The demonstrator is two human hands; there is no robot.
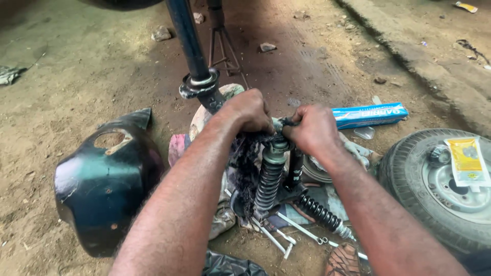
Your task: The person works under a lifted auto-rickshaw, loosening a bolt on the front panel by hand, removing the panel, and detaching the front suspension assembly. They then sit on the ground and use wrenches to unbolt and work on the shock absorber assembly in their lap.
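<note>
An upright shock absorber (270, 174) with a dark coil spring stands on the ground between my forearms. My left hand (247, 110) is closed over a frayed black rag (246, 158) at the top of the shock absorber. Fingers curled tight, my right hand (313, 129) grips the top end of the same part. A second coil-spring shock absorber (322, 215) lies flat just behind its base. The very top of the upright part is hidden by my fingers.
A dark metal fender (102, 181) lies at the left. A wheel with tyre (440, 189) carries a yellow sachet (467, 161) at the right. Spanners (286, 236) lie on the dirt near me. A blue box (369, 115), a black tube (192, 48) and a stand (221, 48) are farther off.
</note>
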